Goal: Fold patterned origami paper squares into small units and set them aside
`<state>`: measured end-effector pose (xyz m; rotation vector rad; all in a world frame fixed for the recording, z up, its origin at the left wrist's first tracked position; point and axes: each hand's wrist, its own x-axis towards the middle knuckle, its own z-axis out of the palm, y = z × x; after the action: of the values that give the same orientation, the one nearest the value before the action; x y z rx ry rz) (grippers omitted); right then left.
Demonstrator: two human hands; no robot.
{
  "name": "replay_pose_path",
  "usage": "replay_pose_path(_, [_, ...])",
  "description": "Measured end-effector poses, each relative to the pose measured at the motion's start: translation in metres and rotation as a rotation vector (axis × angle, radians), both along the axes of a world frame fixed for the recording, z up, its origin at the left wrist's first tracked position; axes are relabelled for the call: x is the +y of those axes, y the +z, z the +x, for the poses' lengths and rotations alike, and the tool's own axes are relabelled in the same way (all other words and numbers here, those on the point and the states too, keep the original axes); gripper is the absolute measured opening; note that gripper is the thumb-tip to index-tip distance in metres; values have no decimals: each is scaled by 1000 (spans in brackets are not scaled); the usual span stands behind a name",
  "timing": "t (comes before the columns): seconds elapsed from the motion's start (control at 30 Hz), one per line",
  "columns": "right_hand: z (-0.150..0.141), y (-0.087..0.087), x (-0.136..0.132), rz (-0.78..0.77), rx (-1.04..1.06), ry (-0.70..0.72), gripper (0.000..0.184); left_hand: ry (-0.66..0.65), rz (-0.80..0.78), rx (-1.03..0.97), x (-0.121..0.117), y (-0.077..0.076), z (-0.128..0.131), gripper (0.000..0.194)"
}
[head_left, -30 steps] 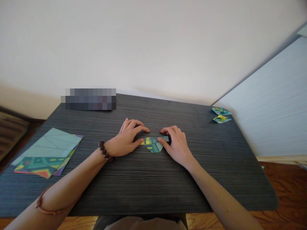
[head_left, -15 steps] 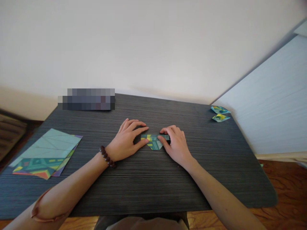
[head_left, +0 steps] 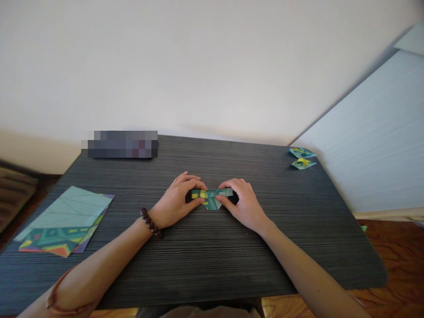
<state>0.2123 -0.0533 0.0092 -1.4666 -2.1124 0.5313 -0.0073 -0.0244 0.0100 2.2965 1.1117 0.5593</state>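
A small piece of folded patterned paper (head_left: 212,200), green with yellow patches, is at the middle of the dark table between both hands. It has a long narrow band on top and a tapered part below. My left hand (head_left: 179,198), with a beaded bracelet at the wrist, pinches its left side between thumb and index finger. On the other side, my right hand (head_left: 243,201) pinches the paper, thumb in front and index finger behind the top edge. Fingertips cover parts of the band.
Patterned paper sheets (head_left: 71,207) lie overlapping on the left of the dark table (head_left: 212,260). Two folded paper pieces (head_left: 302,153) sit at the far right corner. A blurred-out dark object (head_left: 121,148) is at the back left. A wall rises behind the table, a pale panel to the right.
The fingers of my left hand have drawn in onto the paper, and both index fingers now curl to its top edge. The band shows more plainly. The view has shifted slightly.
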Motion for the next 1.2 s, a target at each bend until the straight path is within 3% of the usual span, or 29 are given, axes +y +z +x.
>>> replay_pose_path(0.2, [2, -1, 1, -34, 127, 62, 18, 8, -26, -46, -2, 4, 4, 37])
replay_pose_path(0.4, [2, 1, 1, -42, 97, 96, 20, -5, 17, -32, 1, 3, 3, 22])
replay_pose_path(0.63, [4, 0, 1, -22, 110, 176, 18, 14, 22, -81, -1, 4, 5, 19])
replay_pose_path(0.9, [6, 4, 4, -122, 260, 126, 20, 115, -111, -105, 0, 7, 6, 18])
replay_pose_path(1.0, [8, 4, 6, -137, 283, 115, 21, 84, -172, -124, 2, 8, 2, 22])
replay_pose_path(1.1, [10, 1, 7, -104, 293, 103, 20, 19, -208, -161, 3, 8, -4, 26])
replay_pose_path(1.2, [12, -1, 8, 20, 309, 98, 16, 12, -104, -174, 3, 8, -8, 26])
